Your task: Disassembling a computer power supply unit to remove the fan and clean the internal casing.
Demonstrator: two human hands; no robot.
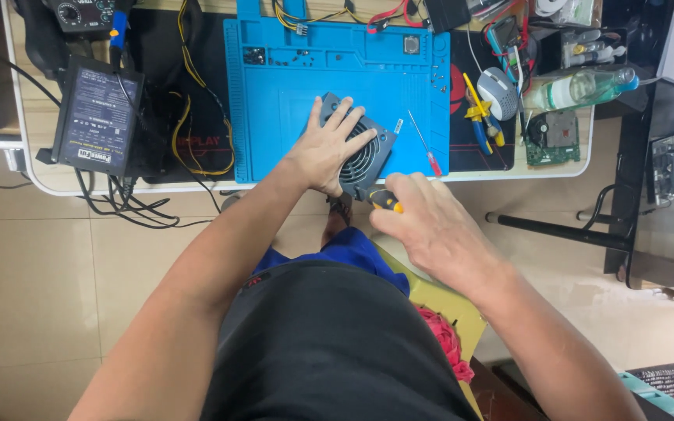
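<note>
Right hand (431,222) nearest us, fist curled tight round a yellow-and-black screwdriver (384,199), knuckles up, forearm angling in from the near right, tip aimed at the near corner of the fan (364,152). Left hand (329,148) lies flat on that fan, fingers spread wide, palm pressing down, gripping nothing, wrist bent in from the near left. Fan sits tilted on the blue mat (274,93), close to the counter's (157,185) near edge. Just right of it lies a red screwdriver (424,144); far left, a black power supply (95,117).
</note>
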